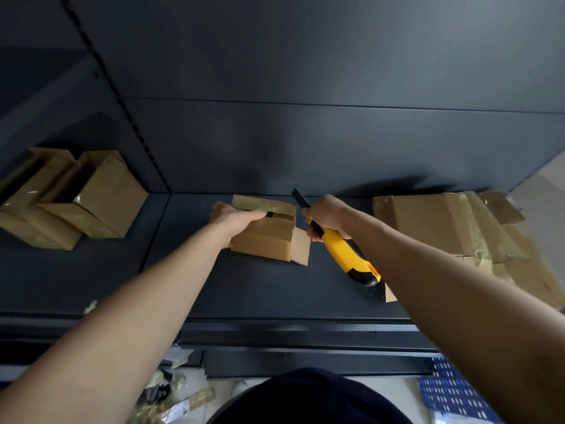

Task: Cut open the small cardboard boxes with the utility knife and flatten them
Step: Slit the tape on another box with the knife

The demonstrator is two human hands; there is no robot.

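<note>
A small brown cardboard box [269,237] with shiny tape on top sits on the dark shelf [250,286], one side flap hanging open at its right. My left hand [235,220] grips its left top edge, fingers curled over the taped lid. Just to the right of the box, my right hand [325,215] holds a yellow and black utility knife [345,252]. The knife's dark front end sticks up past my fingers, clear of the box. Its handle points back toward me.
Several taped boxes [76,200] stand stacked at the shelf's left. Flattened cardboard [458,228] is piled at the right. The shelf's back panel [305,133] rises close behind the box. Tape scraps [171,399] lie on the floor below.
</note>
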